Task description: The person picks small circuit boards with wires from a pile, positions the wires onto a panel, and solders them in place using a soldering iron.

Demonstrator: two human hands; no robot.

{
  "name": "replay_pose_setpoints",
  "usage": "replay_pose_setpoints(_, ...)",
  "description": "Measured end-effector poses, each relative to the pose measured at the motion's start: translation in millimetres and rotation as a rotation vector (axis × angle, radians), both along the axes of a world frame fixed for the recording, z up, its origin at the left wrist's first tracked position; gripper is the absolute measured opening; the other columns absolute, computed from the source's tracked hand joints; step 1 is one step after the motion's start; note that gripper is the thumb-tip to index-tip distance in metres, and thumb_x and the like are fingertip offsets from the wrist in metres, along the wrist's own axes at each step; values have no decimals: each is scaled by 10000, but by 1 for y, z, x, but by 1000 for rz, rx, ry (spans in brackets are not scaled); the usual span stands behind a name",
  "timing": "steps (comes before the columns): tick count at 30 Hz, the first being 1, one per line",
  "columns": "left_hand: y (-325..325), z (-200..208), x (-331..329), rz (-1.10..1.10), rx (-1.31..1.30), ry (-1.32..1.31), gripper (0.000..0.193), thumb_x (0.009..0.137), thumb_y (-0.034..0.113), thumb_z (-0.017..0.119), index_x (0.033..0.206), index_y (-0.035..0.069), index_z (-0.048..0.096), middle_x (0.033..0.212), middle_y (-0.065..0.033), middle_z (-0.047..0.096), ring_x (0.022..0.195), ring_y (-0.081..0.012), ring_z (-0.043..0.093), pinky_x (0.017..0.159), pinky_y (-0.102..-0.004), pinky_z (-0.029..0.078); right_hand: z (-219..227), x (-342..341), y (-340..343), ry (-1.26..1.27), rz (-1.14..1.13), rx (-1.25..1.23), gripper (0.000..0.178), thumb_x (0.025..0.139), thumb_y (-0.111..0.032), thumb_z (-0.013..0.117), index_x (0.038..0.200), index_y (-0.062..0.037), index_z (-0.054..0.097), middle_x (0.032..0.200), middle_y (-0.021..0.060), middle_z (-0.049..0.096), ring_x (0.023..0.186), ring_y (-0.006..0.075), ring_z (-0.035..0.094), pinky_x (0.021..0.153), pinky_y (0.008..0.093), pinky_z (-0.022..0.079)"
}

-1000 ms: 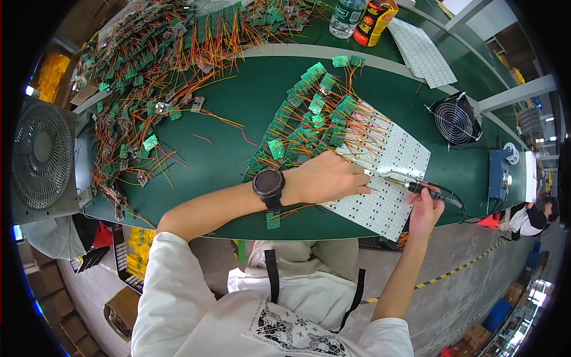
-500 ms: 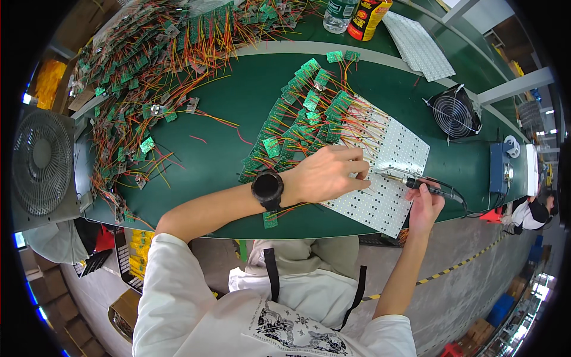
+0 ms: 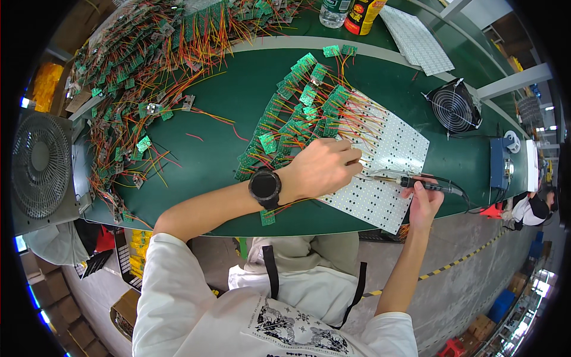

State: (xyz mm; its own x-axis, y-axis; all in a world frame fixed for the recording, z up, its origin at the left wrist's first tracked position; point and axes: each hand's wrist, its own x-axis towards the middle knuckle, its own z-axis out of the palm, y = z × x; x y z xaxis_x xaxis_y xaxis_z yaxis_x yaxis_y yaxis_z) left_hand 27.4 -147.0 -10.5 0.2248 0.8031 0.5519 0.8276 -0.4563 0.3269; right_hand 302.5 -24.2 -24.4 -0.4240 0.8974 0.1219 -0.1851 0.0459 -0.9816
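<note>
My left hand (image 3: 326, 169), with a black watch on its wrist, is closed in a pinch low over the white panel; what its fingertips hold is hidden. My right hand (image 3: 423, 202) grips the dark handle of a soldering iron (image 3: 410, 182), whose metal tip points left, close to the left fingertips. Beneath both lies the white panel (image 3: 386, 205), dotted with rows of dark spots. Rows of small green circuit boards (image 3: 270, 122) rest along its left side, their red and yellow wires reaching onto it. One green board (image 3: 268, 218) lies below my left wrist, near the table edge.
A large heap of wired circuit boards (image 3: 137, 65) covers the table's left and far left. At the far side stand a clear bottle (image 3: 334, 13), a yellow-and-black container (image 3: 363, 16) and more white panels (image 3: 415, 38). To the right are a black fan (image 3: 455, 107) and a blue box (image 3: 501, 163).
The soldering iron's tip has shifted slightly left and down, following the left fingertips. My left hand has moved a little left and up, its fingers drawn closer together.
</note>
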Motion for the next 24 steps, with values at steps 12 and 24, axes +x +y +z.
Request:
replay_pose_setpoints(12, 1, -1, -1, 1, -7, -6, 140, 706, 111, 703, 824, 67, 640, 856, -36, 577, 798, -208, 603, 652, -356, 529, 2, -1, 0, -40, 37, 35, 222, 884, -29, 676, 1070, 83, 629, 903, 139, 670, 593, 223, 641, 548, 320, 530)
replay_pose_setpoints(24, -1, 2, 1, 18, 2, 5, 82, 729, 136, 643, 749, 56, 644, 821, -45, 574, 799, -206, 605, 687, -351, 538, 2, -2, -1, -65, 25, 29, 209, 892, -34, 673, 1062, 81, 630, 891, 142, 676, 587, 227, 649, 542, 314, 526)
